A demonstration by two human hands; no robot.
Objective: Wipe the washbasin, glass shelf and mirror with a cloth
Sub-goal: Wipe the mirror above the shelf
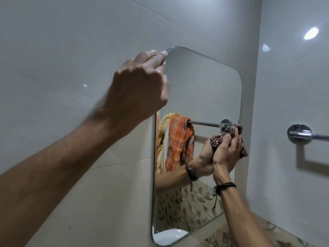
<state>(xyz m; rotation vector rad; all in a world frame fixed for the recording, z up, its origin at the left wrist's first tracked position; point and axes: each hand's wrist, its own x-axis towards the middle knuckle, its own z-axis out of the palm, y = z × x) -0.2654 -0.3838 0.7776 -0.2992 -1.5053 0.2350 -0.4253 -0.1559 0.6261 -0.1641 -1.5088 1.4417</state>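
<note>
- Dark red checked cloth is bunched in the right hand and held against the right edge of the mirror, about halfway up.
- Fingers of the right hand are curled closely round the cloth, and part of the fabric is covered by them.
- The left hand is raised to the mirror's upper left corner; its fingertips are bent and set tightly on the rounded edge of the glass, with hardly any gap between them. Its thumb is hidden behind the hand.
- A black cord bracelet is worn on the right wrist.
- The mirror is fixed upright on a pale tiled wall; much of its left side is hidden by the left hand and forearm.
- The white washbasin is seen only as a reflection at the mirror's lower edge, cut off by the frame.
- An orange checked towel on a bar is seen in the reflection, as is the right hand with its cloth.
- A chrome towel rail is mounted on the right-hand wall and is cut off at the picture's edge.
</note>
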